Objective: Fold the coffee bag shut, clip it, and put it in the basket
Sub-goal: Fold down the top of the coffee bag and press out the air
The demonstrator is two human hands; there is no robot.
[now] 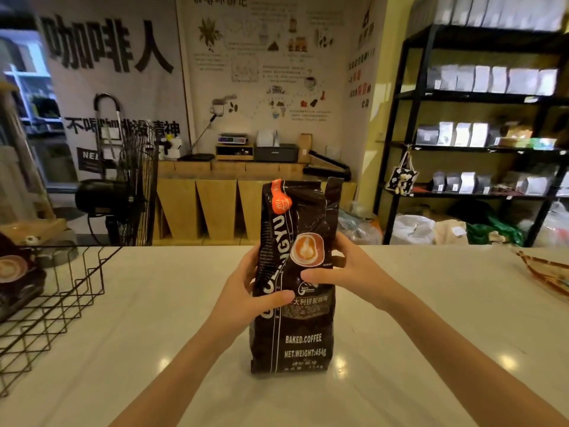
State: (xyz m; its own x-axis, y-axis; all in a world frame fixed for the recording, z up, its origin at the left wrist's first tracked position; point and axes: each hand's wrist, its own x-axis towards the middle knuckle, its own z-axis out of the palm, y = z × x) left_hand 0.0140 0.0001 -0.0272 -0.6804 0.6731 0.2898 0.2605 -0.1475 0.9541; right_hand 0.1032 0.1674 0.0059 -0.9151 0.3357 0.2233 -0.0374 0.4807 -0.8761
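- The wire basket [46,303] is cut off at the left edge; dark bags inside it are only partly visible.
- A patterned thing [545,272] at the right edge is cropped and cannot be identified.
- The glossy dark coffee bag [295,288] stands upright on the pale, shiny desk [431,318], its crinkled top unfolded.
- The left hand [255,291] and right hand [348,272] grip the bag's sides, thumbs across the front.

Upright coffee bag [295,288] between hands [308,282]
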